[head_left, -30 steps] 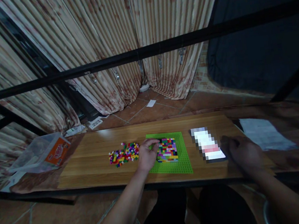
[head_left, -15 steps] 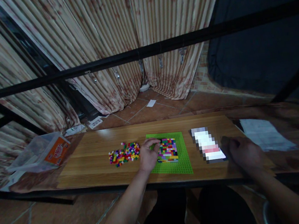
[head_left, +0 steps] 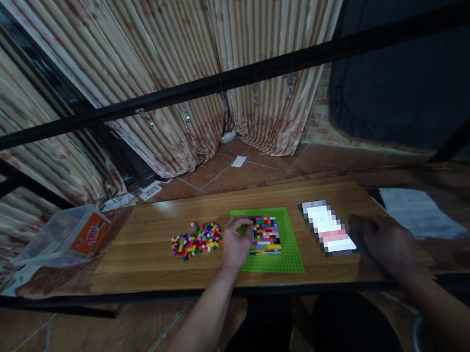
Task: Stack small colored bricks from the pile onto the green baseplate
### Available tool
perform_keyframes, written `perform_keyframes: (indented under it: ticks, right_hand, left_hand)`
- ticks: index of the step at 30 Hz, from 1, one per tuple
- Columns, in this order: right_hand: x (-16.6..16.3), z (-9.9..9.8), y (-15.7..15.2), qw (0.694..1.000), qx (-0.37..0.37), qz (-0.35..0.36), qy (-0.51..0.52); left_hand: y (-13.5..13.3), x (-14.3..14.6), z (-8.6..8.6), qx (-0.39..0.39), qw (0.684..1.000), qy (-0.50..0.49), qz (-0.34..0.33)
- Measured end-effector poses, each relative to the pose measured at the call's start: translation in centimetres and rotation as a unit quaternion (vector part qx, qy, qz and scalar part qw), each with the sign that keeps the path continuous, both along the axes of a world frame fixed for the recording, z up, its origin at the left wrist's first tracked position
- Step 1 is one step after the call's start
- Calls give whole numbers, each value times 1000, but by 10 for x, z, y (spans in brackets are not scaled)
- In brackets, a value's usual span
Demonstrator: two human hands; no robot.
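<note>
A green baseplate point(head_left: 287, 255) lies on the wooden table point(head_left: 149, 250) with a block of many-coloured small bricks point(head_left: 266, 235) built on it. My left hand point(head_left: 236, 243) rests on the plate's left edge, fingers curled against the side of the brick block; whether it holds a brick is hidden. A loose pile of coloured bricks point(head_left: 197, 241) lies just left of that hand. My right hand point(head_left: 385, 243) sits in shadow at the lower right corner of a lit phone point(head_left: 328, 233), fingers bent and touching its edge.
A clear plastic tub with an orange label point(head_left: 70, 238) sits at the table's left end. A sheet of paper point(head_left: 417, 212) lies right of the phone. A black metal bar point(head_left: 222, 82) crosses above the table. Striped curtains point(head_left: 168, 63) hang behind, over a tiled floor.
Almost nothing differs. My left hand has shifted slightly right against the brick block; my right hand stays by the phone.
</note>
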State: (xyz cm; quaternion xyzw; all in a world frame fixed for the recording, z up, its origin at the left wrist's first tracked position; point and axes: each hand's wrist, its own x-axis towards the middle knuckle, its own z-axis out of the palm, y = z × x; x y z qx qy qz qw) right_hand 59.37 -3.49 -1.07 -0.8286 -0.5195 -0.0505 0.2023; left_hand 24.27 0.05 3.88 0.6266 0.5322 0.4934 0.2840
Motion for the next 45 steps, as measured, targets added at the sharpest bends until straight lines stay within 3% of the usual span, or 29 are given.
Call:
perform_keyframes:
  ticks: [8,16,28,34,39,45]
  right_hand:
    - [0,3,-1,1000,-4,7,4]
    - [-2,4,-1,1000,-2,0,8]
    - [1,0,0,999,-37,-13,-16]
    - [5,-3,2,997,-69,-21,-16]
    - [5,-5,1,999,-32,-9,-29]
    - [4,-5,1,998,-27,-18,-45]
  left_hand:
    - [5,7,-6,-118,975,-188,25]
    - [6,10,-5,-144,949,-278,30]
    - [6,10,-14,-153,947,-283,18]
    - [-9,-2,-25,-99,958,-266,39]
    - [-29,-36,-35,-72,976,-192,76]
    - [-45,-95,-42,-23,983,-47,174]
